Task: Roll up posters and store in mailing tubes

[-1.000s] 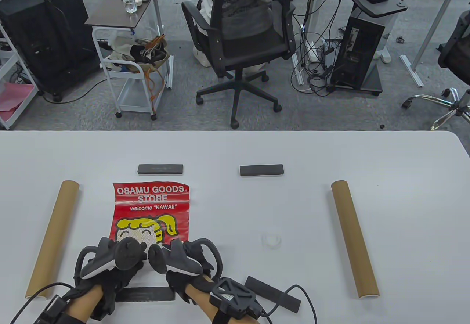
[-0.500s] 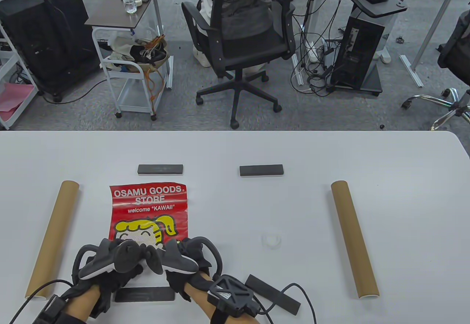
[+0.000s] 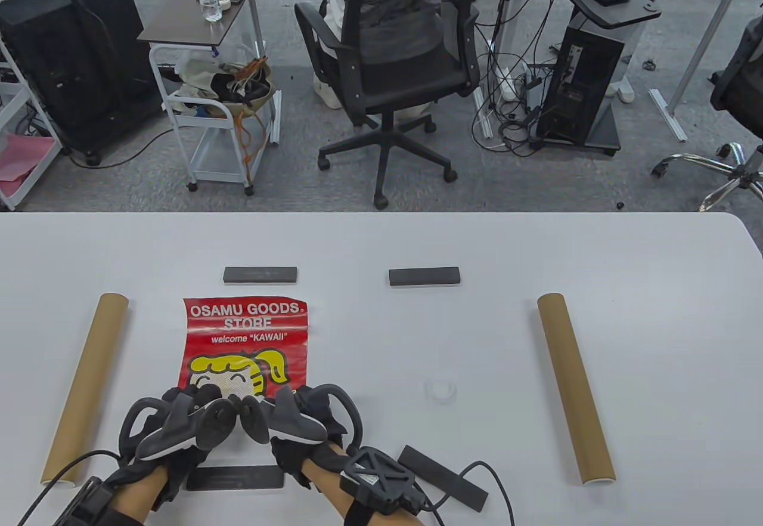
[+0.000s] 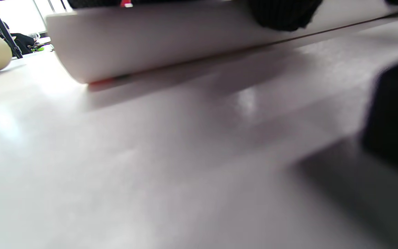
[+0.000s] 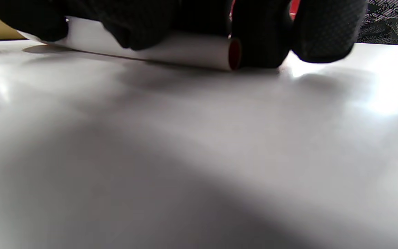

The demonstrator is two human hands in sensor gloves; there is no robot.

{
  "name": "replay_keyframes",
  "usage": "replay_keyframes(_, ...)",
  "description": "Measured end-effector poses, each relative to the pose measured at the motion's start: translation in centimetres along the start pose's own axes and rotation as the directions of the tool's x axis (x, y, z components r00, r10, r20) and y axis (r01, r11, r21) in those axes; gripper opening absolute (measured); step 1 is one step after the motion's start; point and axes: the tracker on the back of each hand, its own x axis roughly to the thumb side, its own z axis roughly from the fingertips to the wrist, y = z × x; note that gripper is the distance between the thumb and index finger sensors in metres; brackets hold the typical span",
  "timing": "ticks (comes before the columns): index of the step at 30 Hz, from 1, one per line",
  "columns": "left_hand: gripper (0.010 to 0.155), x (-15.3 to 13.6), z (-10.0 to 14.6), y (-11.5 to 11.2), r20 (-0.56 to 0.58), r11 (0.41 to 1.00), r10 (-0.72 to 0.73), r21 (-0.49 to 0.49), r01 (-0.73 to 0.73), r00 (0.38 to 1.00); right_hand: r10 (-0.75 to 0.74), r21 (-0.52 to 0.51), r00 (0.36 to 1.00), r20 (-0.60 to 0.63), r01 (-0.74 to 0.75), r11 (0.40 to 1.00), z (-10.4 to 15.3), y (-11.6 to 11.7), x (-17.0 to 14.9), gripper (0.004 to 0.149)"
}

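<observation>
A red "OSAMU GOODS STORE" poster [image 3: 245, 338] lies on the white table [image 3: 381, 246], its near end rolled into a white roll [image 4: 171, 38] that also shows in the right wrist view [image 5: 185, 50]. My left hand [image 3: 179, 424] and right hand [image 3: 298, 415] rest side by side on the roll, fingers curled over it. One brown mailing tube [image 3: 85, 387] lies left of the poster, another [image 3: 574, 387] far right.
Dark flat weights lie at the back [image 3: 260, 275] [image 3: 424, 277] and near the front edge [image 3: 235, 478] [image 3: 442, 478]. A white tube cap [image 3: 441, 390] sits right of my hands. Office chair and desks stand beyond the table.
The poster's far end shifted slightly left, then back right. My hands stay on the roll, the left tracker tilting a little.
</observation>
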Motion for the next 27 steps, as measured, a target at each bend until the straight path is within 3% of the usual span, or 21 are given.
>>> replay_keyframes(6,0.048,0.0,-0.1,0.0,-0.003,0.999,-0.017,0.031,0.017,1.000,-0.003,0.013,1.000,-0.026,0.004,1.000,-1.0,0.4,0.5,0.039)
replay_keyframes(9,0.046,-0.1,-0.2,0.0,-0.015,1.000,-0.007,0.030,0.007,1.000,-0.010,0.016,1.000,0.005,0.010,1.000,-0.8,0.6,0.7,0.055)
replay_keyframes(18,0.044,0.2,-0.1,0.2,-0.017,0.998,-0.053,0.046,0.054,0.998,0.018,0.028,1.000,0.009,-0.019,0.999,-1.1,0.2,0.4,0.043)
replay_keyframes(22,0.045,0.2,-0.1,0.2,-0.025,0.996,-0.074,0.047,0.075,0.997,0.050,0.100,0.999,0.012,-0.051,0.994,-0.7,0.5,-0.1,0.048)
replay_keyframes(27,0.049,0.2,-0.1,0.3,-0.032,0.997,-0.067,0.025,0.068,0.997,0.066,0.088,0.998,-0.003,-0.066,0.994,-0.7,0.8,-0.5,0.049)
